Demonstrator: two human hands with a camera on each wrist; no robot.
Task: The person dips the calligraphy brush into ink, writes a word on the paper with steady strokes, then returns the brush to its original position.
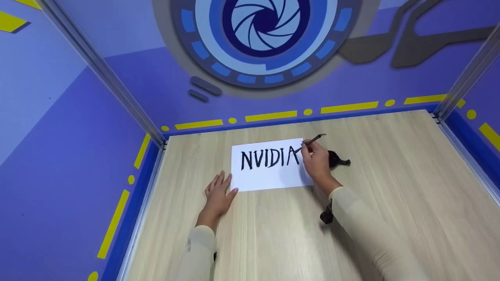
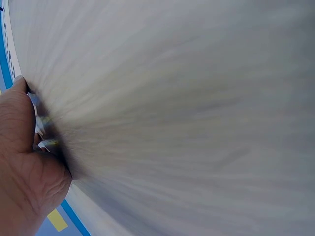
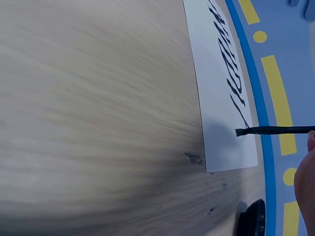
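Note:
A sheet of white paper (image 1: 269,180) lies on the table, with NVIDIA written across it in black strokes. My right hand (image 1: 316,158) pinches a slim dark brush (image 1: 317,138) at the paper's right side. In the right wrist view the brush tip (image 3: 239,132) is over the sheet, right at the last letter's strokes. My left hand (image 1: 219,196) rests at the paper's lower left edge, fingers spread and thumb at the corner. Just right of my right hand stands a small black glossy dish (image 1: 339,159) with a spout-like handle, partly hidden by the hand.
The pale wood table (image 1: 265,234) reaches back to a blue patterned wall (image 1: 133,89), with metal-framed panels at both sides. Dark smudges (image 3: 195,158) mark the wood close to the paper's near right corner. A black wrist device (image 1: 326,217) hangs under my right sleeve.

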